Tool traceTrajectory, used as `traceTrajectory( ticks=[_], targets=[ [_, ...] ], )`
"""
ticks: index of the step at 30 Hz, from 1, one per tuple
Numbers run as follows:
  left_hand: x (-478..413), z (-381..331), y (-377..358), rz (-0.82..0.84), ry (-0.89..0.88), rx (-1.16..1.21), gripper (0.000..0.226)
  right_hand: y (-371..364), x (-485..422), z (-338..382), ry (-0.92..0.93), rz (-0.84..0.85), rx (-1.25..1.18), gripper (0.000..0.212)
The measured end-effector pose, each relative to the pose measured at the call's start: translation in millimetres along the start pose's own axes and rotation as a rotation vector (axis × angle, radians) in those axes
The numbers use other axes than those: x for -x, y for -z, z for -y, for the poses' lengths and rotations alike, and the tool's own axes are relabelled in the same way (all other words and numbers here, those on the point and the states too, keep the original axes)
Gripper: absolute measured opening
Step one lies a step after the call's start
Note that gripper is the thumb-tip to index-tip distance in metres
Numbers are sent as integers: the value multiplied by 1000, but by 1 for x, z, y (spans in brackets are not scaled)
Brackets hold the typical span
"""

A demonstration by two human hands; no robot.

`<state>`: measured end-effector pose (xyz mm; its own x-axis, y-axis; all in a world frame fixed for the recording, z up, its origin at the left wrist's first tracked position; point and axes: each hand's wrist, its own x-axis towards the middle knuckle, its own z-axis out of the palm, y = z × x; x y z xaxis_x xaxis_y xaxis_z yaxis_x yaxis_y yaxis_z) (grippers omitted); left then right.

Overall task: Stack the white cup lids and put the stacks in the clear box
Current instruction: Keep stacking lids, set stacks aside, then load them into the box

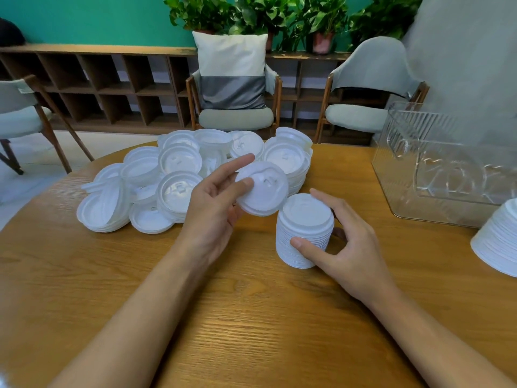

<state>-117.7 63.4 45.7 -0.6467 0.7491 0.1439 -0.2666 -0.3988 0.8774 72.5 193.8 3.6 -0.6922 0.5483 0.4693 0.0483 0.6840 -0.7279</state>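
Left hand (pixel 215 203) pinches one white lid (pixel 263 189), tilted, just left of the stack (pixel 303 231) that the right hand (pixel 344 242) grips near bench (pixel 251 317) centre. Level lid, centre over stack, press to nest. Clear box (pixel 447 175) waits far right.

The loose lids (pixel 179 177) at centre left are white and semi-translucent. The single lid (pixel 265 189) and the centre stack (pixel 303 231) are plain white. The 2nd stack (pixel 498 242) at the right edge is white with fine horizontal lines. The clear box (pixel 436 169) at upper right is colourless with ribbed walls. The table (pixel 251 317) is orange-brown with dark grain. The wall (pixel 98 18) is teal. The cushion (pixel 232 71) has 2 bands: white above, grey below. The plants (pixel 265 15) are green.
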Motion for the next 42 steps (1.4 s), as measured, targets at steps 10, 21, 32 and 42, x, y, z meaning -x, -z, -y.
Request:
traceTrajectory(
  ticks=[10,21,32,42],
  targets=[
    [9,19,-12,-13,-117,-552,18,-1,0,3,28,23,-34,91],
    [12,21,-9,225,-107,-833,53,-2,0,2,65,6,-1,79],
    [16,22,-20,190,-168,-727,53,-3,1,1,31,15,-58,90],
    [17,31,-25,136,-268,-850,58,-4,0,-1,80,-6,-16,81]
  ],
)
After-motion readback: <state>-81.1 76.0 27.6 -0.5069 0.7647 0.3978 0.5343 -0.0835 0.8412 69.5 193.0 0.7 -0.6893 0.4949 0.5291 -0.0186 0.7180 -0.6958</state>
